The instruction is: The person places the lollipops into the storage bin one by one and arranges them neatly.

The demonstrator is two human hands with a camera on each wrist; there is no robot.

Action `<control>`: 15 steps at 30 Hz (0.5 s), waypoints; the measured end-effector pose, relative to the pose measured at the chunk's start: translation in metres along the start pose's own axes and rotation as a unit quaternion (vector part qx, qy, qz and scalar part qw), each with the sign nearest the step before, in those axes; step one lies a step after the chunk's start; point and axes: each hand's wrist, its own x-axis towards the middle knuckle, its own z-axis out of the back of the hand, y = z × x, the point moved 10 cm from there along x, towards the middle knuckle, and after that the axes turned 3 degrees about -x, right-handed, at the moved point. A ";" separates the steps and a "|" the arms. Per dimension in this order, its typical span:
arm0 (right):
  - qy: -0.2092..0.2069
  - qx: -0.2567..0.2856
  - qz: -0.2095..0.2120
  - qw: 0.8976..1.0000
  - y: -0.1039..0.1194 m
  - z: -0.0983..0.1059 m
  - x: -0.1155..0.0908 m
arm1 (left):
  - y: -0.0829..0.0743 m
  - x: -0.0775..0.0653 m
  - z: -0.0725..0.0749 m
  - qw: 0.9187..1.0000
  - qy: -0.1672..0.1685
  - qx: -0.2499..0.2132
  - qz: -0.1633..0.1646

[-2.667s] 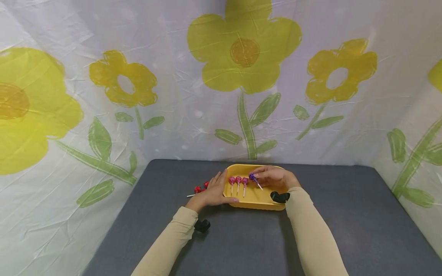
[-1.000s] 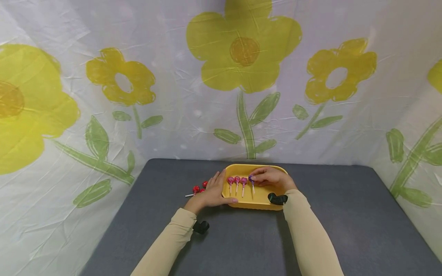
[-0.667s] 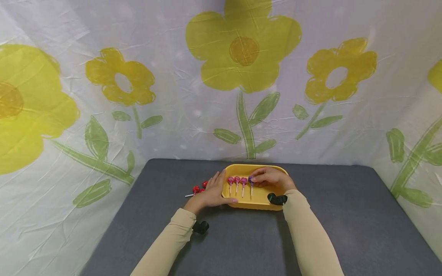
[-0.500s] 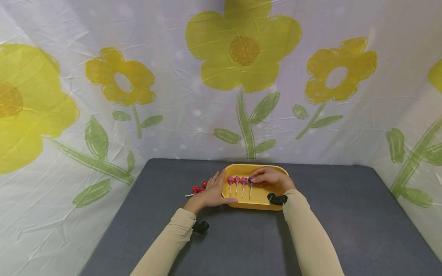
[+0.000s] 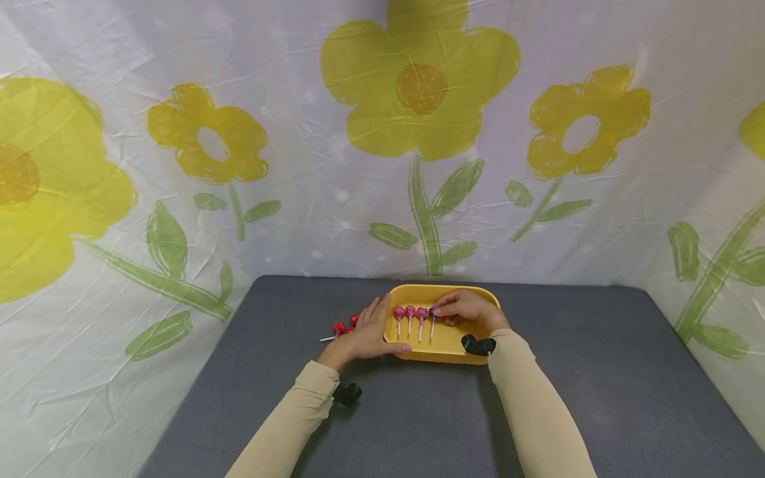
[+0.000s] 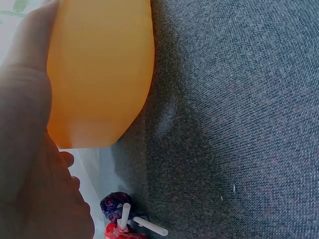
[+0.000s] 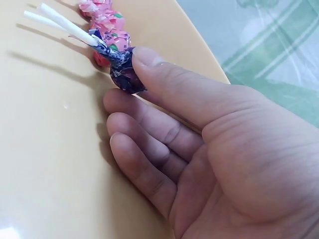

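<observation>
My right hand [image 5: 469,307] pinches the head of a dark purple lollipop [image 5: 433,312] between thumb and fingers, inside a yellow tray [image 5: 442,357]. In the right wrist view the lollipop [image 7: 127,72] has its white stick pointing away from the palm. Beside it lie 3 pink lollipops [image 5: 410,311] in a row, sticks toward the person. My left hand [image 5: 369,335] lies against the tray's left end, fingers extended along the side and thumb at the front rim. In the left wrist view the tray's orange-looking outer wall [image 6: 102,74] is next to that hand.
Red lollipops [image 5: 339,328] lie on the grey table [image 5: 418,418] left of the tray, partly behind the left hand. A dark purple lollipop [image 6: 115,205] is among them in the left wrist view. A flower-printed curtain [image 5: 311,219] hangs behind the table.
The right hand has moved the purple lollipop a little left and turned its slanted stick toward the person, roughly in line with the pink ones. The left hand has stayed on the tray.
</observation>
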 end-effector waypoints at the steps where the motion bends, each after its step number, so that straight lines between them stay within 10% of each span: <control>1: -0.001 -0.001 0.001 1.000 0.000 0.000 0.000 | 0.000 0.000 0.000 1.000 0.000 0.000 0.000; 15: 0.006 -0.020 0.012 1.000 0.002 -0.001 0.000 | -0.001 -0.001 0.001 1.000 0.000 -0.002 0.003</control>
